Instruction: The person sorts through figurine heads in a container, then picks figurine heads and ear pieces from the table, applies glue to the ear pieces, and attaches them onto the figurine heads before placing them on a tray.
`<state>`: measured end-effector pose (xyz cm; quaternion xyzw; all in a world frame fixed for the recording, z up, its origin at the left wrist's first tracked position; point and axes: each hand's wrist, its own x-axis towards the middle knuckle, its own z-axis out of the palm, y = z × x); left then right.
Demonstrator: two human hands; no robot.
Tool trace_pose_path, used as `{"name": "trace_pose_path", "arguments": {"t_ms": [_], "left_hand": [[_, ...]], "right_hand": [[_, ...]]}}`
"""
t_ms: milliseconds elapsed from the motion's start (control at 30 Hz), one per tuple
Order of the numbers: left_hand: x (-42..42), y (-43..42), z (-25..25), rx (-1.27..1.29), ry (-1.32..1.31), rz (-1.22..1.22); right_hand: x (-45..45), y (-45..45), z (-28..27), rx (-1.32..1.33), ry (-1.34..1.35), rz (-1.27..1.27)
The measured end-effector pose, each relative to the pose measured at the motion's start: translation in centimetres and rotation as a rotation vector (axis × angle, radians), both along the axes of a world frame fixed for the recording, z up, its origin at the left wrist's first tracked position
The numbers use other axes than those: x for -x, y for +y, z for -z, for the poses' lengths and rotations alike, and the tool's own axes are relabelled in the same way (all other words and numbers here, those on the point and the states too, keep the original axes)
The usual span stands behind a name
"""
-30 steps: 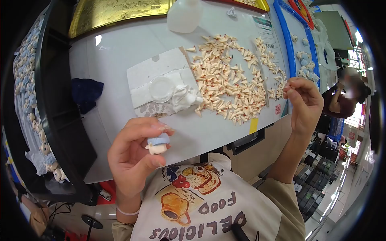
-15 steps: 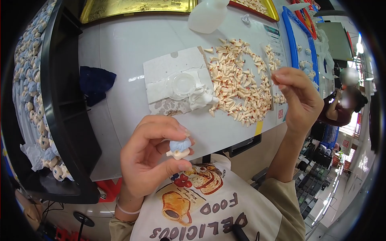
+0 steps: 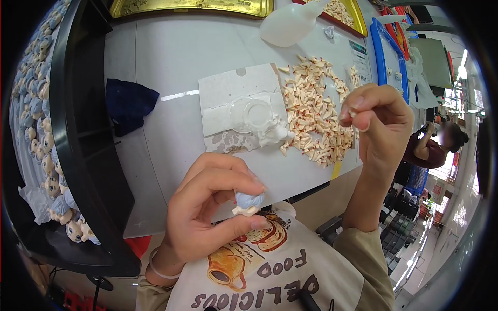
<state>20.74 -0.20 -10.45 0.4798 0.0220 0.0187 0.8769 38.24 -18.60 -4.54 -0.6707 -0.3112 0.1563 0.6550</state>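
Note:
Between thumb and fingers, my left hand (image 3: 207,205) grips a small doll head (image 3: 249,201) with light blue hair and a cream underside. My right hand (image 3: 381,122) is raised near the right end of the pile, its thumb and fingertips pinching a tiny pale piece (image 3: 353,113) whose shape is mostly covered. Many small cream pointed pieces with red marks (image 3: 316,111) lie heaped on the table. Beside that heap, a clear round dish (image 3: 257,113) and crumpled white material (image 3: 274,133) rest on a piece of grey cardboard (image 3: 220,85).
A black rack (image 3: 85,145) on the left holds rows of similar doll heads (image 3: 49,166). A dark blue cloth (image 3: 129,106) lies beside it. Further back are a gold tray (image 3: 192,7), a white plastic bottle (image 3: 290,25) and a blue tray (image 3: 382,52). Another person (image 3: 433,145) sits at right.
The view has shifted, so the table items appear further right. The doll head is turned slightly in my left hand. My right hand's fingertips have moved left, and a pale piece now shows in them.

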Motion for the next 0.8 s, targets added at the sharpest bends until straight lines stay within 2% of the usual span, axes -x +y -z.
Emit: {"name": "trace_pose_path", "arguments": {"t_ms": [67, 133, 300, 400, 700, 767, 800], "left_hand": [[-0.1, 0.0, -0.1, 0.009, -0.001, -0.001], [-0.3, 0.0, -0.4, -0.075, 0.05, -0.02], [-0.3, 0.1, -0.4, -0.01, 0.064, 0.001], [-0.3, 0.2, -0.4, 0.025, 0.046, 0.017], [-0.5, 0.5, -0.4, 0.004, 0.016, 0.063], [-0.5, 0.5, -0.4, -0.005, 0.008, 0.065], [-0.5, 0.6, -0.3, -0.017, 0.002, 0.075]], "right_hand": [[0.1, 0.9, -0.2, 0.12, -0.025, 0.073], [0.0, 1.2, -0.2, 0.123, -0.005, 0.057], [-0.6, 1.9, -0.1, 0.118, 0.019, -0.035], [-0.1, 3.2, -0.3, 0.214, -0.006, 0.046], [0.0, 5.2, 0.0, 0.343, -0.261, -0.048], [0.0, 5.7, -0.3, 0.479, -0.425, -0.171], [0.2, 6.1, -0.2, 0.48, -0.425, -0.171]]}}
